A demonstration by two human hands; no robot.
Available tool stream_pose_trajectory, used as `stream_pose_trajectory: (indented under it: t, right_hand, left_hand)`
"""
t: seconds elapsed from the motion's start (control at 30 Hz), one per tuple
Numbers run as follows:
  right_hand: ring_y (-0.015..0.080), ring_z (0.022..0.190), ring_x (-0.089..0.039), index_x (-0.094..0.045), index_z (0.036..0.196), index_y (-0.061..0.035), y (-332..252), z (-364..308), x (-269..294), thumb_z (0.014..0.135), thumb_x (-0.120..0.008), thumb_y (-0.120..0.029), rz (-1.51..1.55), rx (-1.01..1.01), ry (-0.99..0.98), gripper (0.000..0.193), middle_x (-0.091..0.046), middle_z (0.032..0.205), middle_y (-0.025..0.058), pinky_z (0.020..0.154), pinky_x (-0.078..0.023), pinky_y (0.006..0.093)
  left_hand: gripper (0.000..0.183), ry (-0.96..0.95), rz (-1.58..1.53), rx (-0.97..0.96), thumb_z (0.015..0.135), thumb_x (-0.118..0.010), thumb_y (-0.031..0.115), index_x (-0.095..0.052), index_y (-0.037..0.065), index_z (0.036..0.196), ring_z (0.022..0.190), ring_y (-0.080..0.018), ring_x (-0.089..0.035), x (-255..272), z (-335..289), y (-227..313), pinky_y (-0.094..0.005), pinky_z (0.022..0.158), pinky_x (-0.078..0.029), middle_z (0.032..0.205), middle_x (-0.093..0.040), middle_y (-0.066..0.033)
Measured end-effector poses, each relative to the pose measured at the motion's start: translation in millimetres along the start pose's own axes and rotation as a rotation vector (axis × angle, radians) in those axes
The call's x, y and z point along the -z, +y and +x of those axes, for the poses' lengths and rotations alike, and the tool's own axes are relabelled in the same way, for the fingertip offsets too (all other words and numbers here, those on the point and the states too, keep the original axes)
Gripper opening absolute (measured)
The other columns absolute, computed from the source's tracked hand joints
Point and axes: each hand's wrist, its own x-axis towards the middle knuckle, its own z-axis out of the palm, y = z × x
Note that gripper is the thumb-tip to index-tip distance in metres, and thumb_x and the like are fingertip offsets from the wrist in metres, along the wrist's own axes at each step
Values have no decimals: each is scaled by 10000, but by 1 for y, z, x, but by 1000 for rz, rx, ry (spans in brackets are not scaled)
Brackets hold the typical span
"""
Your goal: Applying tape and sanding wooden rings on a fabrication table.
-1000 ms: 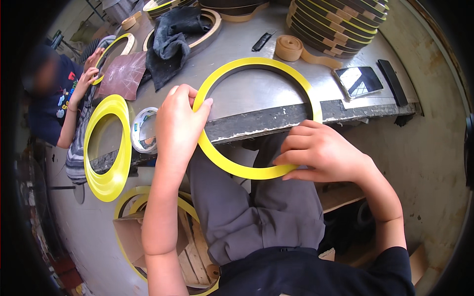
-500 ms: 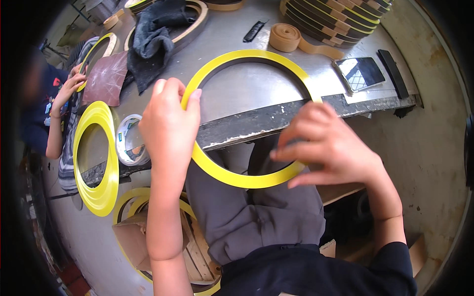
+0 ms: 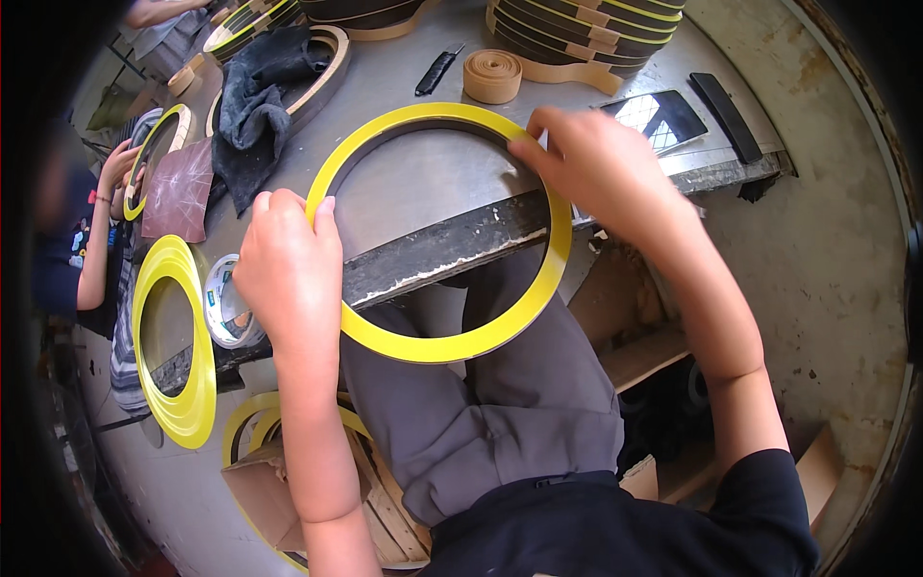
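A flat yellow ring (image 3: 437,348) with a dark inner wall is held up over the table's front edge and my lap. My left hand (image 3: 288,274) grips its left side, with the thumb on the yellow face. At the upper right of the ring, my right hand (image 3: 606,168) is closed on the rim, thumb and fingers pinched around it. Left of my left hand are a white-rimmed roll of tape (image 3: 213,306) and several stacked yellow rings (image 3: 183,423), which overhang the table edge.
On the metal table (image 3: 404,197) lie a dark cloth (image 3: 252,120), a black cutter knife (image 3: 439,72), a tan strip roll (image 3: 492,79), a dark glossy panel (image 3: 663,117) and a black bar (image 3: 726,117). Banded rings (image 3: 586,48) stand behind. A co-worker's hand (image 3: 115,165) holds another ring at left.
My right hand has moved from the ring's lower right up to its upper right rim and closed there. The view has shifted; my left hand keeps its grip on the ring.
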Motion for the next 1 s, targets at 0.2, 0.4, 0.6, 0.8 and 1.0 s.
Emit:
stream_pose_trajectory:
  t: [0.2, 0.4, 0.6, 0.8, 1.0]
  right_hand:
    - [354, 976, -652, -607, 1086, -33, 41, 85, -18, 875, -675, -117, 122, 649, 428, 237, -661, 973, 193, 835, -506, 446]
    - [286, 1179, -643, -601, 1349, -119, 17, 96, -4, 794, -753, -168, -142, 282, -171, 578, -656, 1323, 79, 1000, -504, 390]
    - [363, 1130, -618, -541, 1309, -36, 31, 22, 56, 840, -714, -110, 392, 520, 187, 506, -640, 1210, 172, 975, -498, 414]
    - [259, 1300, -560, -560, 1406, -55, 31, -84, 91, 793, -781, -172, 585, 402, 149, 661, -610, 1373, 122, 1065, -449, 406]
    - [342, 1253, -583, -593, 1355, -10, 37, -143, 78, 677, -820, -130, 732, 371, 25, 726, -625, 1305, 209, 1074, -430, 437]
  left_hand:
    - [273, -77, 82, -24, 929, -676, 306, -623, 38, 927, 884, -377, -662, -1, 4, 2, -469, 759, -510, 947, -654, -121]
    - [297, 183, 100, -120, 909, -704, 286, -660, 28, 1049, 930, -340, -686, 0, 1, 6, -464, 717, -540, 987, -653, -141]
    - [289, 187, -428, -87, 862, -745, 173, -675, 24, 1100, 1029, -315, -607, 74, -41, 26, -419, 883, -493, 1107, -645, -117]
    - [418, -244, -487, -637, 682, -835, 134, -708, 20, 1063, 1045, -307, -586, 64, -67, 12, -425, 936, -442, 1051, -647, -92]
    - [378, -249, -560, -751, 683, -830, 126, -718, 27, 1030, 953, -293, -614, 55, -69, 10, -419, 913, -443, 986, -665, -77]
